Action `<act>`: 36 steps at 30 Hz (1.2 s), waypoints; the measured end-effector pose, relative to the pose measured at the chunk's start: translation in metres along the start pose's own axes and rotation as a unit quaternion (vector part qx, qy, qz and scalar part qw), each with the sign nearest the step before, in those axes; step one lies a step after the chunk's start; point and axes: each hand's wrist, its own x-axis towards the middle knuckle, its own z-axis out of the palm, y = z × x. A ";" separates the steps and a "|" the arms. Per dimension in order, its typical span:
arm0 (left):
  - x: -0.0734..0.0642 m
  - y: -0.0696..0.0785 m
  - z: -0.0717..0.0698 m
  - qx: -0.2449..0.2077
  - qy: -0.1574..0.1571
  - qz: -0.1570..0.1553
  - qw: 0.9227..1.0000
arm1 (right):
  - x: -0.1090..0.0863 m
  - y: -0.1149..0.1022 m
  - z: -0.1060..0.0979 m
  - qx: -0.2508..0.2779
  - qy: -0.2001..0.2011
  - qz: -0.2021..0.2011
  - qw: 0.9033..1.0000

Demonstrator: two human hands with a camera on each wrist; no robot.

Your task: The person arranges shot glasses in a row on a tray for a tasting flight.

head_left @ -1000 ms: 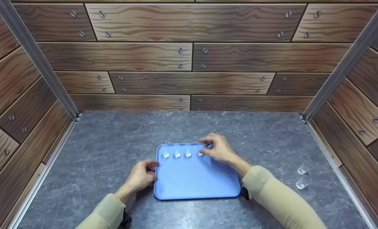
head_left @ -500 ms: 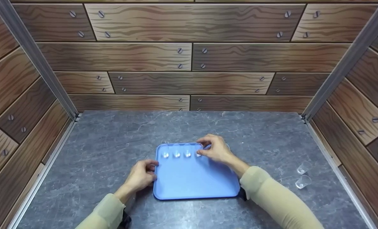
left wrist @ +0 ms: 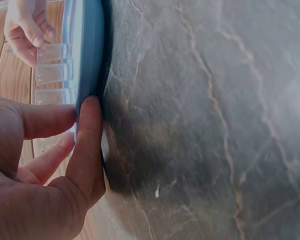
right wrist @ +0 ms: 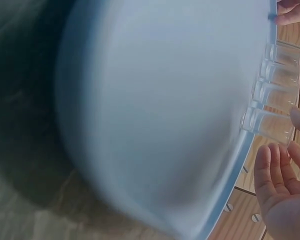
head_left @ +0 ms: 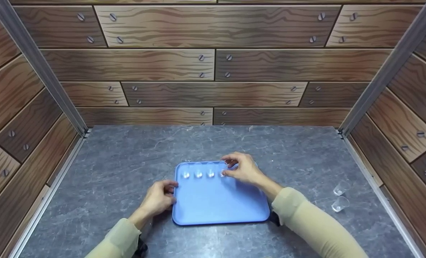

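Note:
A blue tray (head_left: 216, 204) lies on the table, and a row of several small clear cups (head_left: 198, 174) stands upright along its far side. My left hand (head_left: 158, 197) holds the tray's left edge; in the left wrist view its thumb and fingers (left wrist: 90, 135) pinch the rim from above and below. Over the tray's far right part, my right hand (head_left: 244, 168) grips the rightmost cup (right wrist: 270, 125) of the row near its mouth, between thumb and fingertips, as the right wrist view shows. That cup is mostly hidden behind the fingers in the head view.
Two more clear cups, a farther one (head_left: 340, 188) and a nearer one (head_left: 340, 204), are on the grey marbled table (head_left: 127, 154) well right of the tray. Wood-patterned walls (head_left: 213, 64) and metal corner posts (head_left: 388, 68) enclose the table at the back and sides.
My right hand has shifted slightly left, bringing the rightmost cup a little closer to its neighbour. My left hand stays on the tray's edge.

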 end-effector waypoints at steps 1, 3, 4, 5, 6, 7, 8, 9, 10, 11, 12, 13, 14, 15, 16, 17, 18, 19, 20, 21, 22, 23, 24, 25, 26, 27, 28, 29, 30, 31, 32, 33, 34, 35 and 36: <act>0.000 0.000 0.000 0.001 0.000 -0.001 1.000 | -0.001 0.000 -0.001 0.000 -0.002 -0.002 1.000; 0.000 0.000 0.000 -0.004 -0.002 -0.004 1.000 | -0.003 0.002 -0.005 0.001 -0.007 -0.010 1.000; 0.000 0.000 0.000 -0.006 -0.004 -0.007 1.000 | -0.004 0.002 -0.006 0.002 -0.009 -0.012 1.000; 0.000 0.000 0.001 -0.008 -0.005 -0.008 1.000 | -0.006 0.002 -0.008 0.003 -0.012 -0.011 1.000; 0.000 0.000 0.001 -0.010 -0.006 -0.008 1.000 | -0.007 0.002 -0.010 0.003 -0.013 -0.010 1.000; 0.000 0.000 0.001 -0.011 -0.006 -0.009 1.000 | -0.009 0.003 -0.012 0.004 -0.014 -0.010 1.000; 0.000 0.000 0.001 -0.011 -0.006 -0.009 1.000 | -0.010 0.003 -0.014 0.003 -0.014 -0.009 1.000; 0.000 0.001 0.001 -0.009 -0.005 -0.008 1.000 | -0.012 0.004 -0.016 0.001 -0.015 -0.007 1.000; 0.000 0.001 0.001 -0.007 -0.004 -0.007 1.000 | -0.014 0.005 -0.018 0.001 -0.015 -0.004 1.000; 0.000 0.001 0.001 -0.005 -0.003 -0.006 1.000 | -0.015 0.005 -0.021 -0.001 -0.015 -0.004 1.000; 0.000 0.001 0.001 -0.003 -0.001 -0.005 1.000 | -0.016 0.006 -0.023 -0.003 -0.015 -0.004 1.000; 0.000 0.001 0.001 -0.001 0.000 -0.005 1.000 | -0.018 0.007 -0.026 -0.005 -0.014 -0.005 1.000; 0.000 0.001 0.000 0.000 0.001 -0.004 1.000 | -0.019 0.008 -0.029 -0.008 -0.013 -0.006 1.000; 0.000 0.001 0.000 0.001 0.002 -0.003 1.000 | -0.020 0.009 -0.032 -0.009 -0.012 -0.007 1.000; 0.000 0.001 0.000 0.002 0.003 -0.002 1.000 | -0.022 0.009 -0.035 -0.009 -0.010 -0.008 1.000; 0.000 0.001 0.000 0.002 0.004 -0.002 1.000 | -0.023 0.010 -0.038 -0.010 -0.009 -0.007 1.000; 0.000 0.001 0.000 0.001 0.004 -0.002 1.000 | -0.025 0.010 -0.040 -0.011 -0.006 -0.006 1.000; 0.000 0.001 0.000 0.001 0.004 -0.002 1.000 | -0.026 0.011 -0.044 -0.012 -0.004 -0.007 1.000; 0.000 0.001 0.000 -0.001 0.003 -0.002 1.000 | -0.028 0.012 -0.047 -0.012 -0.003 -0.006 1.000; 0.000 0.001 0.000 -0.001 0.003 -0.002 1.000 | -0.030 0.012 -0.050 -0.012 -0.001 -0.004 1.000; 0.000 0.001 0.000 -0.002 0.002 -0.003 1.000 | -0.032 0.013 -0.053 -0.013 0.000 -0.002 1.000; 0.000 0.001 0.000 -0.002 0.002 -0.003 1.000 | -0.034 0.014 -0.056 -0.016 0.002 0.000 1.000; 0.000 0.001 0.000 -0.002 0.001 -0.003 1.000 | -0.037 0.014 -0.059 -0.017 0.003 0.002 1.000; -0.001 0.001 0.000 -0.001 0.001 -0.002 1.000 | -0.039 0.015 -0.063 -0.019 0.004 0.004 1.000; -0.001 0.001 0.000 -0.001 0.001 -0.002 1.000 | -0.042 0.016 -0.066 -0.020 0.005 0.007 1.000; -0.001 0.000 0.000 -0.001 0.002 -0.001 1.000 | -0.045 0.017 -0.069 -0.021 0.006 0.008 1.000; -0.001 0.000 0.000 0.000 0.002 -0.001 1.000 | -0.047 0.018 -0.073 -0.021 0.007 0.008 1.000; -0.001 0.000 0.000 -0.001 0.002 0.000 1.000 | -0.050 0.019 -0.076 -0.022 0.008 0.008 1.000; -0.001 0.000 0.000 -0.001 0.002 0.000 1.000 | -0.052 0.020 -0.079 -0.023 0.010 0.009 1.000; -0.001 0.000 0.000 -0.001 0.002 0.000 1.000 | -0.055 0.020 -0.082 -0.024 0.011 0.010 1.000; -0.001 0.000 0.000 -0.003 0.000 0.000 1.000 | -0.058 0.022 -0.085 -0.023 0.013 0.012 1.000; -0.001 0.000 0.000 -0.006 -0.001 0.000 1.000 | -0.060 0.022 -0.088 -0.024 0.014 0.015 1.000; -0.001 0.000 0.000 -0.007 -0.002 0.000 1.000 | -0.063 0.023 -0.091 -0.026 0.015 0.017 0.999; -0.001 0.000 0.000 -0.009 -0.002 -0.001 1.000 | -0.066 0.024 -0.094 -0.027 0.016 0.020 0.999; -0.001 0.000 0.000 -0.010 -0.003 0.000 1.000 | -0.068 0.025 -0.097 -0.028 0.017 0.022 0.999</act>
